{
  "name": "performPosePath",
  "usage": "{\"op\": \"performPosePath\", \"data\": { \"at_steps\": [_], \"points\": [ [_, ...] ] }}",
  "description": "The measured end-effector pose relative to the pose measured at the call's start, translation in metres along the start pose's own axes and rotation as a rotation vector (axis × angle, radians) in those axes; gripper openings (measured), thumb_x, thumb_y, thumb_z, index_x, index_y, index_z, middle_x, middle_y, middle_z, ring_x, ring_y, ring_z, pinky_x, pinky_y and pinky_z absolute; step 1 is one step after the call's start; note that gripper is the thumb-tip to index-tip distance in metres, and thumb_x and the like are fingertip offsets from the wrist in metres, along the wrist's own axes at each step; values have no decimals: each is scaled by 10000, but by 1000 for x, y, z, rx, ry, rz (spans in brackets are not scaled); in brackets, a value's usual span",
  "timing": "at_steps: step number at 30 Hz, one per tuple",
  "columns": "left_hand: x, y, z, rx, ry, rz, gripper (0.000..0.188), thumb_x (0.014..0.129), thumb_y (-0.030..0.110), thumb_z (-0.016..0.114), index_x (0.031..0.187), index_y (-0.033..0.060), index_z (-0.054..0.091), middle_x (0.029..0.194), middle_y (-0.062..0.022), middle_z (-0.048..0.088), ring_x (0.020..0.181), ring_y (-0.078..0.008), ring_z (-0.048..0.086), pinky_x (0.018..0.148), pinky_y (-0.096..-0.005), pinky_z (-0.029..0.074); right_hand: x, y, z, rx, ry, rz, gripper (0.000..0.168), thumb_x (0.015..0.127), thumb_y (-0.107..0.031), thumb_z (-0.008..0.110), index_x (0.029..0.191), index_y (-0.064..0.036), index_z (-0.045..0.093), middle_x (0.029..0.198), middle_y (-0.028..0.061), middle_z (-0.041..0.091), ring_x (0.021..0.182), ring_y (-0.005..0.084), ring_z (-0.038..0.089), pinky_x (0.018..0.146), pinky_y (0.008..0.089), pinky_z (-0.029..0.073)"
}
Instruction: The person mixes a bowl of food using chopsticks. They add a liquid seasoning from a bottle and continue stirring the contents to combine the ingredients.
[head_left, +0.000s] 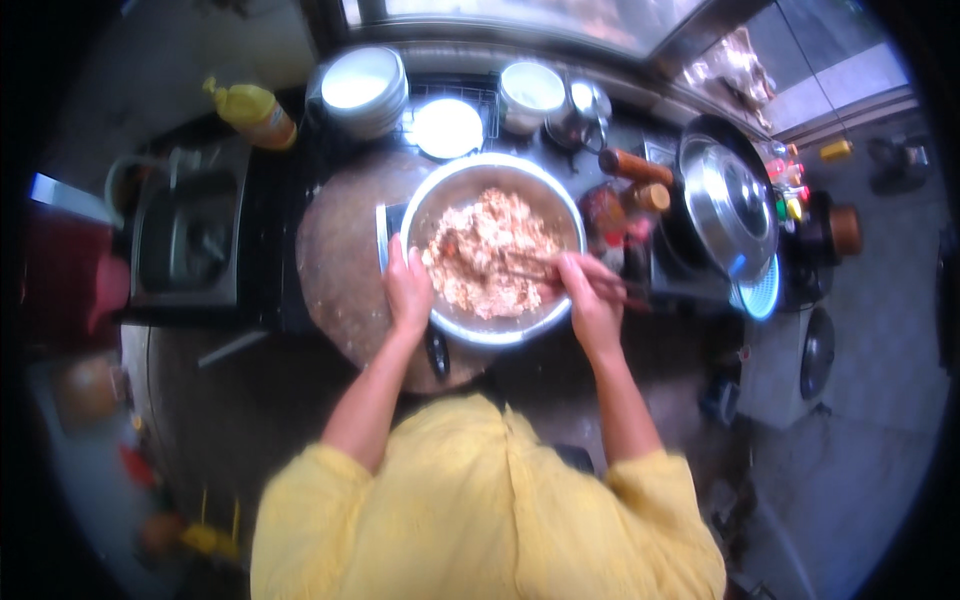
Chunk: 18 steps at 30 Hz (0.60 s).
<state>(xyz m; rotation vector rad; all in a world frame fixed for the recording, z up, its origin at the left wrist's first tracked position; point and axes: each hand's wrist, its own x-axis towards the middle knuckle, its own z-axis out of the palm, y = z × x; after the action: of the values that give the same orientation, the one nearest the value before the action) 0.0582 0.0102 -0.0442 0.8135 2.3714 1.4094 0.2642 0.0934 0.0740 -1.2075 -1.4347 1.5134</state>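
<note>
A wide metal bowl (491, 337) holds a pinkish, crumbly mixture (487, 251) that looks like minced meat. My left hand (407, 289) grips the bowl's left rim. In my right hand (592, 300) are dark chopsticks (525, 268), their tips down in the mixture. The bowl stands partly on a round wooden chopping board (345, 262). A knife with a black handle (437, 351) lies on the board, partly hidden beneath the bowl and my left hand.
Behind the bowl are stacked white bowls (365, 94), a white plate (448, 129) and a white container (531, 94). Jars (604, 210) and a lidded wok (724, 206) stand right. A sink (187, 240) and a yellow bottle (257, 116) are left.
</note>
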Motion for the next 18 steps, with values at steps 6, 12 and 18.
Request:
{"op": "performPosePath", "data": {
  "at_steps": [6, 12, 18],
  "points": [
    [0, 5, 1, 18, 19, 30, 376, 948, 94, 508, 1305, -24, 499, 1032, -289, 652, 954, -438, 649, 791, -455, 520, 1, 55, -6, -32, -91, 120, 208, 942, -204, 643, 989, -12, 707, 809, 55, 711, 699, 126, 678, 640, 234, 533],
    [-1, 10, -3, -11, -11, -2, 367, 950, 95, 507, 1297, -23, 500, 1007, -286, 658, 939, -440, 653, 777, -460, 521, 12, 2, -10, -78, -14, 16, 219, 957, -199, 611, 983, 0, 700, 820, 84, 710, 696, 145, 686, 651, 262, 548],
    [1, 9, 0, 16, -5, 38, 359, 944, 87, 511, 1284, -28, 507, 1007, -288, 655, 931, -446, 651, 775, -458, 523, 21, 61, 43, 61, -108, 189, 220, 973, -167, 584, 1028, 14, 696, 909, 93, 710, 760, 149, 697, 675, 256, 569]
  ]
}}
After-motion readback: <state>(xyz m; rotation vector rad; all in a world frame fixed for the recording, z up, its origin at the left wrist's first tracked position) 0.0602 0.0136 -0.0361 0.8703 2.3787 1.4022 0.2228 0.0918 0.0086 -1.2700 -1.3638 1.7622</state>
